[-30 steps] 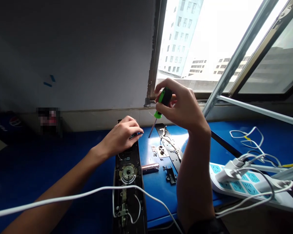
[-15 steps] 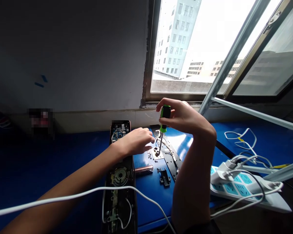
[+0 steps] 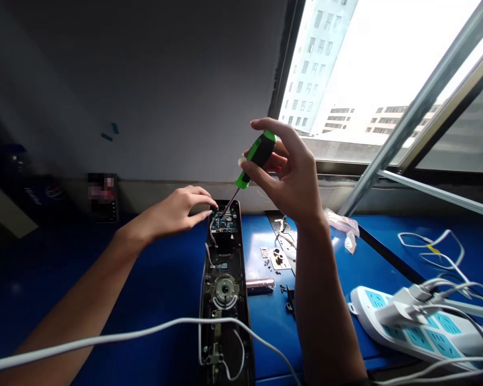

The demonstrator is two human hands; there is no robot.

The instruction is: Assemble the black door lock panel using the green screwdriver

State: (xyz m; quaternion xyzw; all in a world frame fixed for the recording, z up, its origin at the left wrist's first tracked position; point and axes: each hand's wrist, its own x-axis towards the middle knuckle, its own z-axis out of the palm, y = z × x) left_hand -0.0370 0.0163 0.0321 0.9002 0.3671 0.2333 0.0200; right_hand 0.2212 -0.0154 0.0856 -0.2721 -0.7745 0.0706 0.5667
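Observation:
My right hand (image 3: 292, 171) grips a green and black screwdriver (image 3: 255, 158) by its handle, slanted down to the left. Its tip rests on the small circuit board (image 3: 224, 221) at the far end of a long open door-lock body (image 3: 224, 289) lying on the blue table (image 3: 145, 284). My left hand (image 3: 179, 209) reaches in from the left, fingertips pinched together at the far left corner of the lock body; whether they hold anything is hidden.
A black metal plate (image 3: 284, 236), small loose parts (image 3: 276, 257) and a copper-coloured cylinder (image 3: 260, 285) lie right of the lock. A white power strip (image 3: 418, 327) with plugs and cables sits at the right. A white cable (image 3: 116, 336) crosses the foreground. An open window frame (image 3: 410, 123) stands behind.
The screwdriver left the small parts right of the lock, rose and swung left onto the circuit board. My left hand moved back to the lock's far end.

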